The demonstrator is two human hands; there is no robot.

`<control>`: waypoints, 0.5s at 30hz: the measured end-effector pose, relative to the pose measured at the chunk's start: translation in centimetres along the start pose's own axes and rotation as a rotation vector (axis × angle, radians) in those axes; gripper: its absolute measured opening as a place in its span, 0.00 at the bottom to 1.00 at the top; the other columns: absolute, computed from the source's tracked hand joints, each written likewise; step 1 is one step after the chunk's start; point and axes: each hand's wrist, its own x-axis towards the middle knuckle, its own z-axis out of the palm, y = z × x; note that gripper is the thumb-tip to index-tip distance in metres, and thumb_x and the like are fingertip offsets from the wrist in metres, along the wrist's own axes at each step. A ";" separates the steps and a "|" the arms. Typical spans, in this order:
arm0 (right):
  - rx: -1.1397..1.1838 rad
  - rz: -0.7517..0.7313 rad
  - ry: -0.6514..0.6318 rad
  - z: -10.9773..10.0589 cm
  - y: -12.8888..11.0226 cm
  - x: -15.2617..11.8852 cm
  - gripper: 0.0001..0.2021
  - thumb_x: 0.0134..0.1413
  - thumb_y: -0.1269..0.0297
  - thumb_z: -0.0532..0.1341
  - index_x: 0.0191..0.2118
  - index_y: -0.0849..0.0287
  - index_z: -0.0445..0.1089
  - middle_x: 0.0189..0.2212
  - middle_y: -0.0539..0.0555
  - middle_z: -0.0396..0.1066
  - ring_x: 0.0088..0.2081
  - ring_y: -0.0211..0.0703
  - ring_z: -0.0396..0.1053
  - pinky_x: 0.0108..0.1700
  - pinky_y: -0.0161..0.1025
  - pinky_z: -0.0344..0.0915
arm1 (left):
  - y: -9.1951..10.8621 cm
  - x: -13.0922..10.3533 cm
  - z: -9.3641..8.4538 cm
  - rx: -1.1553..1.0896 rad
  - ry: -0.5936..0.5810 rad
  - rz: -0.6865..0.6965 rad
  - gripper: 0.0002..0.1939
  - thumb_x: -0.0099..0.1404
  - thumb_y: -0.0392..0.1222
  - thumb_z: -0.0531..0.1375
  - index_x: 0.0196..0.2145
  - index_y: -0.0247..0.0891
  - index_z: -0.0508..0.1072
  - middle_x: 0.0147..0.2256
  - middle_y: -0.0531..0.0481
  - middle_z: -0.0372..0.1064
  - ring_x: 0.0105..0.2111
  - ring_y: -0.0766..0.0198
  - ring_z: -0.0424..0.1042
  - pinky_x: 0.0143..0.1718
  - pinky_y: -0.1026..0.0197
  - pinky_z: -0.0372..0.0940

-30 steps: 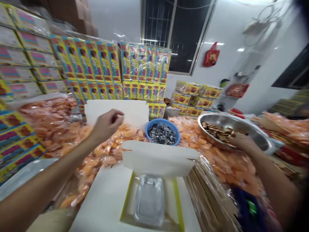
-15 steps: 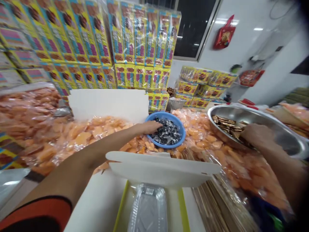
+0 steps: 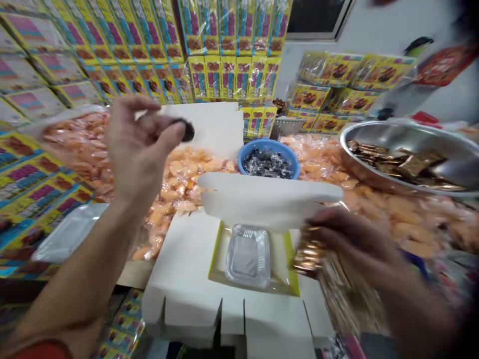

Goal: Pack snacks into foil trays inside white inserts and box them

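Raised at the left, my left hand (image 3: 136,144) pinches a small dark round piece (image 3: 188,130) between thumb and fingers. My right hand (image 3: 352,239), smeared by motion, is closed on copper-coloured foil packets (image 3: 309,254) near the right edge of an open white box (image 3: 187,259). Inside that box lies a foil tray (image 3: 247,254) under what looks like clear film. Behind the box's raised flap stands a blue bowl (image 3: 241,154) of dark pieces in clear wrappers. A large steel bowl (image 3: 348,137) at the right holds more copper-coloured packets.
Orange pieces in clear wrappers (image 3: 183,174) cover much of the table. Printed yellow boxes (image 3: 235,75) are stacked behind. A clear plastic tray (image 3: 71,234) rests on more yellow boxes at the left. A white card flap (image 3: 220,124) stands at the back.
My left hand has left the blue bowl and risen leftward with a dark piece. My right hand has come from the steel bowl toward the box with foil packets. The view has tilted down.
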 end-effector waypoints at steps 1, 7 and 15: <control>0.056 -0.088 -0.146 2.2 -0.7 -0.5 0.11 0.64 0.54 0.60 0.44 0.54 0.74 0.39 0.56 0.76 0.39 0.46 0.74 0.40 0.41 0.71 | 2.2 -2.2 -1.0 -0.012 -0.027 -0.056 0.18 0.56 0.37 0.72 0.42 0.41 0.72 0.35 0.56 0.74 0.35 0.69 0.74 0.43 0.64 0.72; -0.262 -0.249 -0.200 8.2 -2.4 -0.4 0.14 0.64 0.74 0.53 0.45 0.59 0.75 0.41 0.57 0.75 0.44 0.45 0.73 0.50 0.42 0.68 | 3.2 -13.9 -1.2 0.060 -0.603 -0.506 0.12 0.65 0.51 0.65 0.44 0.47 0.73 0.37 0.50 0.77 0.37 0.57 0.78 0.38 0.55 0.76; -0.948 0.302 0.073 -5.3 4.1 1.0 0.19 0.66 0.73 0.49 0.52 0.64 0.75 0.48 0.63 0.77 0.50 0.49 0.73 0.51 0.40 0.65 | -0.2 -21.0 0.4 0.437 -1.254 0.217 0.29 0.68 0.60 0.61 0.61 0.46 0.70 0.66 0.40 0.63 0.66 0.36 0.60 0.61 0.32 0.61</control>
